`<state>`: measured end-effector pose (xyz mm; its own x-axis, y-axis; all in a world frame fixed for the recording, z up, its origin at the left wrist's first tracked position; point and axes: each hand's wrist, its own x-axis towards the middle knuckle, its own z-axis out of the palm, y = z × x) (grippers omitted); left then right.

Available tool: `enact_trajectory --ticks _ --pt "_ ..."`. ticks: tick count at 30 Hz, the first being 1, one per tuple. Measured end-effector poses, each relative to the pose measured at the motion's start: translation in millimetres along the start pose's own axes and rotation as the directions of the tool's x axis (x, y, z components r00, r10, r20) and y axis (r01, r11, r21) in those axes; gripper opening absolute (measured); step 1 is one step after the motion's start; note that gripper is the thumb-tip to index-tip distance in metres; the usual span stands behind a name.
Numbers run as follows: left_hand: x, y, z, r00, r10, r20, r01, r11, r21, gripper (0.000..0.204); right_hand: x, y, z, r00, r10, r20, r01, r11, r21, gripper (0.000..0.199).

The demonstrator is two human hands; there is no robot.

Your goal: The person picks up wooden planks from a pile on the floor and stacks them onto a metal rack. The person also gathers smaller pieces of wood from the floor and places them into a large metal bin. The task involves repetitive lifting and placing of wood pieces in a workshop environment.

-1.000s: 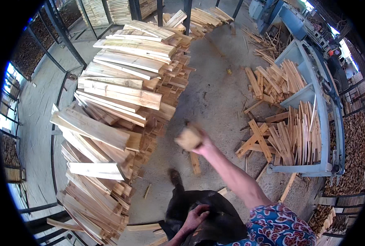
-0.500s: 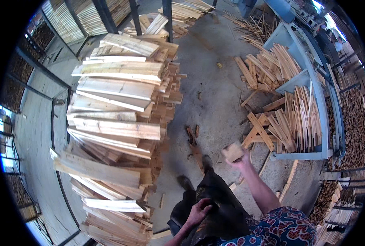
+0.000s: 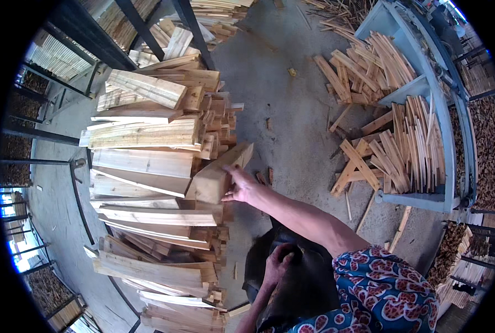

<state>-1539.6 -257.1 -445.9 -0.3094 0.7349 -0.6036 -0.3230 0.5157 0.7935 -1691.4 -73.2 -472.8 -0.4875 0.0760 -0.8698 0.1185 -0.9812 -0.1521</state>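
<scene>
My right hand (image 3: 240,185) reaches across to the left and grips a short, thick wooden board (image 3: 213,177) by its near right side. The board is tilted, one end face toward me, at the right edge of a long stack of planks (image 3: 139,186). Whether it touches the stack I cannot tell. My left hand (image 3: 279,263) is curled in front of the dark apron (image 3: 308,277), thumb and fingers forming a ring. What is inside that ring, if anything, cannot be made out against the dark cloth.
Dark metal posts (image 3: 195,33) rise behind the stack. To the right, a light blue metal frame (image 3: 437,111) holds thin wood strips (image 3: 417,144), with more pieces spilling onto the concrete floor (image 3: 292,111). Loose offcuts (image 3: 364,219) lie near my right side.
My right hand has swung left with the board, from beside the blue frame to the edge of the stack. My view has shifted, and my left hand stays by the apron.
</scene>
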Motion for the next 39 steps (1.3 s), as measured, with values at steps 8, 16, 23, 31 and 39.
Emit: enact_trajectory --ticks 8,16,23,31,39 --pt "39 20 6 0.997 -0.044 0.068 0.053 0.99 -0.128 0.029 -62 -86 -180 0.943 -0.153 0.295 0.021 0.913 0.406 0.032" --pt "57 13 8 0.983 -0.152 0.102 0.167 0.973 -0.159 0.029 -129 -93 -311 0.862 -0.405 -0.305 0.451 0.887 0.099 0.041" --pt "65 13 13 0.973 -0.229 0.025 0.231 0.963 -0.14 0.028 48 -204 -280 0.858 -0.48 -0.18 0.511 0.773 0.376 0.05" --pt "76 9 15 0.958 -0.286 0.024 0.287 0.958 -0.014 0.026 147 -115 -52 0.984 -0.178 -0.028 0.175 0.981 -0.079 0.069" --pt "85 13 10 0.979 -0.202 0.003 0.201 0.976 -0.082 0.025 85 -146 -278 0.942 -0.336 -0.029 0.336 0.942 0.019 0.051"
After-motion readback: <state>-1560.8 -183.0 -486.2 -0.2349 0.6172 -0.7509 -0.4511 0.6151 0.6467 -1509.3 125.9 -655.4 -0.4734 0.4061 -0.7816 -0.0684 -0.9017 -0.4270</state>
